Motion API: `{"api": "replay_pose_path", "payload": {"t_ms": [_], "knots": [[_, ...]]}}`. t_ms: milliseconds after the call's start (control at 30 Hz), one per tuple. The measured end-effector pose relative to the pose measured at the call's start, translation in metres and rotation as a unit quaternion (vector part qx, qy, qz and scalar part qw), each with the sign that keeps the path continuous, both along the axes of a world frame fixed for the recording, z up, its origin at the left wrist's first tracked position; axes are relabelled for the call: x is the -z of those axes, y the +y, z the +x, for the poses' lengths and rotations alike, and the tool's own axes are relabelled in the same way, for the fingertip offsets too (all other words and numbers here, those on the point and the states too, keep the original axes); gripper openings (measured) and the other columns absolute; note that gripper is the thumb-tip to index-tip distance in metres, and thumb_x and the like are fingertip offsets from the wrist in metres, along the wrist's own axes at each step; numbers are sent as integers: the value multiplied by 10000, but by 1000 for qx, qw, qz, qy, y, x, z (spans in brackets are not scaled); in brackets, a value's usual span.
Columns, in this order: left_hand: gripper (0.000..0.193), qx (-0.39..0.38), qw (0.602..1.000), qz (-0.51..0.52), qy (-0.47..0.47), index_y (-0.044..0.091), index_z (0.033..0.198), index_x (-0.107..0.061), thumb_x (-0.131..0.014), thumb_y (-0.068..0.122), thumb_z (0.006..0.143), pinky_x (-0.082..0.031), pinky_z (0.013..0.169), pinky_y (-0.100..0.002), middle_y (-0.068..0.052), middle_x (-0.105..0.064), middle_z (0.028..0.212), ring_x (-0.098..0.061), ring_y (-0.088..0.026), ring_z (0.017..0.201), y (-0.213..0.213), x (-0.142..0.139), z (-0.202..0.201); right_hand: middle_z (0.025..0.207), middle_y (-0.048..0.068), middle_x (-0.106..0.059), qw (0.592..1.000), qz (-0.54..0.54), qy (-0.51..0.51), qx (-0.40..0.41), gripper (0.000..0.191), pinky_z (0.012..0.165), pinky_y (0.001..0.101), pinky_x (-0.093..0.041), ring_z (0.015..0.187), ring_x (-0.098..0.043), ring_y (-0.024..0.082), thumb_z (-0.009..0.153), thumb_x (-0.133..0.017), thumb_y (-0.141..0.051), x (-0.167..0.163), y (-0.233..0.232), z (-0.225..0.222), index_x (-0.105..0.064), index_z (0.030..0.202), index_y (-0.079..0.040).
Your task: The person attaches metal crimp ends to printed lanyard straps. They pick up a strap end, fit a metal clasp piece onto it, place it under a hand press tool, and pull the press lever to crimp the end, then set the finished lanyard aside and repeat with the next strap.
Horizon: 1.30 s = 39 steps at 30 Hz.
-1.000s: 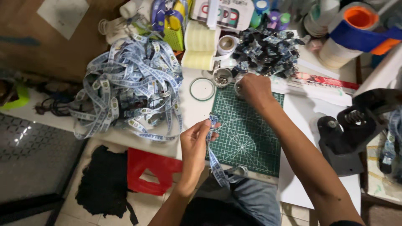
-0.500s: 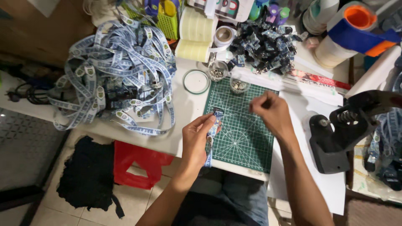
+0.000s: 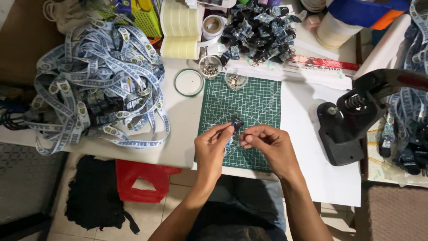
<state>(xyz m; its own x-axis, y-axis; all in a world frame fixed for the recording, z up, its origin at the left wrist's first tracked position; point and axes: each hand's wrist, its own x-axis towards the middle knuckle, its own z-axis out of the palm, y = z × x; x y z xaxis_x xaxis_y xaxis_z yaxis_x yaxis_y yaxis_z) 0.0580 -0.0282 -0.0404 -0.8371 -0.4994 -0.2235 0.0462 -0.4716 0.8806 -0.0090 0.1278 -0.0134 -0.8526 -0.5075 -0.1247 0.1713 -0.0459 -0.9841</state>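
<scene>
We pinch the folded lanyard strap end [image 3: 235, 126] between left hand [image 3: 213, 149] and right hand [image 3: 267, 145] above the green cutting mat [image 3: 254, 100]. Step looks like fitting hardware; next needs steady alignment.

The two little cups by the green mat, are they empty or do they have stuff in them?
Not empty. Both cups stand upright and open at the mat's top edge, with small shiny metal bits inside. How full they are, I cannot tell.

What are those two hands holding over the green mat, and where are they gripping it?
Both the left hand and the right hand pinch one end of a blue-and-white lanyard strap at its small dark end piece, between fingertips, above the green cutting mat.
</scene>
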Motion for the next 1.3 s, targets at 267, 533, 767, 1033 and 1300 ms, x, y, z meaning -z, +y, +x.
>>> {"api": "replay_pose_path", "payload": {"t_ms": [267,533,767,1033,1300], "knots": [[220,6,999,-22,36,-85,1122,-746,-727,2,921,-544,745,-209,-91,-761,984,-682,-83,861,7,2,3,912,65,-737,997,44,43,55,84,756,266,-579,829,-689,116,929,-728,-32,7,-7,8,-752,997,11],[233,13,996,-89,25,-59,1139,-758,-733,49,934,-510,652,-183,-28,-760,890,-649,-33,763,13,-2,6,969,42,-726,994,30,38,96,86,786,265,-578,858,-675,92,904,-732,-22,11,-12,11,-756,985,-2],[218,24,985,-169,-8,-15,1124,-789,-756,86,934,-433,564,-192,4,-717,788,-548,-18,667,12,-10,10,876,51,-747,995,40,-3,87,92,785,277,-587,824,-685,124,904,-735,-41,5,-10,10,-770,980,-3],[188,-2,957,-286,42,-10,1123,-774,-731,32,944,-521,615,-207,-66,-785,916,-665,-62,739,14,-17,16,892,51,-750,996,40,10,76,88,791,274,-585,840,-696,108,916,-725,-51,9,-10,12,-757,976,5],[181,-12,930,-355,94,-25,1120,-750,-730,-3,941,-549,644,-229,-115,-779,949,-719,-114,778,13,-22,17,912,51,-667,995,-27,14,90,184,782,293,-612,844,-696,141,894,-720,44,23,-13,8,-604,1031,4]]}}
